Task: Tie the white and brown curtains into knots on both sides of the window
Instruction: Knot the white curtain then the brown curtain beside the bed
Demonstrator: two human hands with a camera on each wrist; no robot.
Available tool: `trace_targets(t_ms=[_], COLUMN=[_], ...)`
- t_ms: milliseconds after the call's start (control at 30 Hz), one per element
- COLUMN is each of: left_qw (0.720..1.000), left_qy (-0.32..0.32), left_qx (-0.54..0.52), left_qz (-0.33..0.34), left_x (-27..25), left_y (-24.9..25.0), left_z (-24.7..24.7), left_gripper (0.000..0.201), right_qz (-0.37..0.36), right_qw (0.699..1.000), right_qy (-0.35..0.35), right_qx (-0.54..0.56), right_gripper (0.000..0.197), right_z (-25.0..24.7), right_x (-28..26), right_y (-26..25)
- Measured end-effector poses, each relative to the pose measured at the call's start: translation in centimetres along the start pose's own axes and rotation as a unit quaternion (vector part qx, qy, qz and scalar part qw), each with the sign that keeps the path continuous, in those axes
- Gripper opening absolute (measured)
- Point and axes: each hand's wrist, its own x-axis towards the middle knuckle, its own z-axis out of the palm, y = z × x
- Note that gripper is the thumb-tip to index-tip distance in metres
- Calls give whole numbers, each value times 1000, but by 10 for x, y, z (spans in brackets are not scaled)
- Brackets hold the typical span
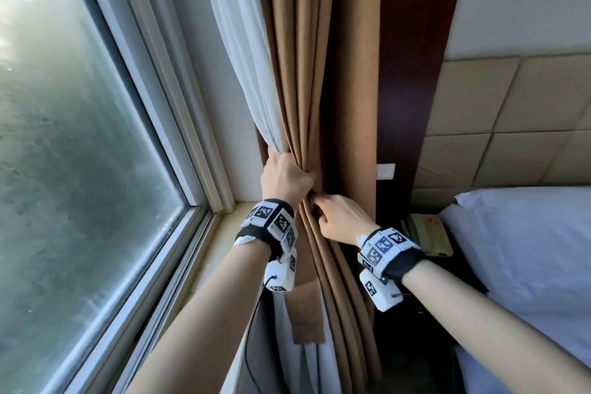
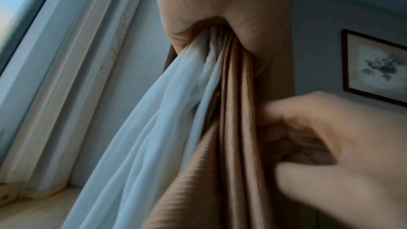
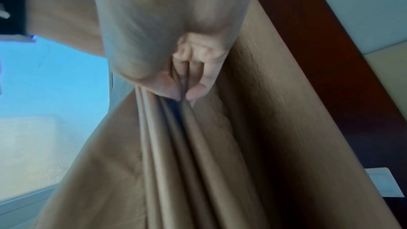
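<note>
Two hands hold the curtains by the window.

The left hand [image 1: 285, 176] squeezes the white curtain [image 1: 243, 51] and the brown curtain [image 1: 307, 51] together in a bunch. Just under it, the right hand [image 1: 340, 220] pinches a brown fold. The curtains hang beside the window [image 1: 80, 137], near a bed [image 1: 527, 249].

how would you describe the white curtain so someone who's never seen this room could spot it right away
Start at the big window on the left and follow its frame to the right edge. The white curtain hangs right there, gathered with the brown curtain in the left hand. It is the thin, pale, sheer one nearest the glass; its neighbour is heavier, tan and ribbed.
</note>
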Motion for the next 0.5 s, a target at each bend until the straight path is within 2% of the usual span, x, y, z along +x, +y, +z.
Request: trace_targets(t_ms=[67,100,167,233,267,300,333,367,400,433,500], left_qw=[1000,1000,1000,999,999,999,998,998,998,998,998], left_qy=[8,12,14,11,9,10,10,11,12,14,18], left_qx=[5,8,9,16,22,26,29,32,34,36,36], left_qz=[-11,-16,-25,-34,-38,-43,-46,-48,-51,-52,-52], left_x=[4,5,7,10,10,10,11,11,11,11,12], left_y=[-6,-6,-4,0,2,4,6,8,10,11,13], left_z=[-2,-3,-3,-2,-1,0,0,1,3,5,7], left_gripper=[41,41,36,32,31,30,29,28,29,29,31], right_qz=[-9,-20,-30,40,93,137,174,203,217,216,194], right_qw=[998,996,977,936,917,909,906,908,914,923,939], right_qy=[6,46,196,345,383,383,351,296,234,189,176], right_qx=[56,77,75,47,58,96,158,217,248,256,222], right_gripper=[33,32,28,34,47,64,80,92,94,84,34], right_z=[-5,-8,-19,-38,-48,-57,-64,-66,-67,-65,-61], right_x=[12,20,33,44,50,56,62,68,71,72,67], right_y=[18,27,41,54,61,69,76,84,91,97,103])
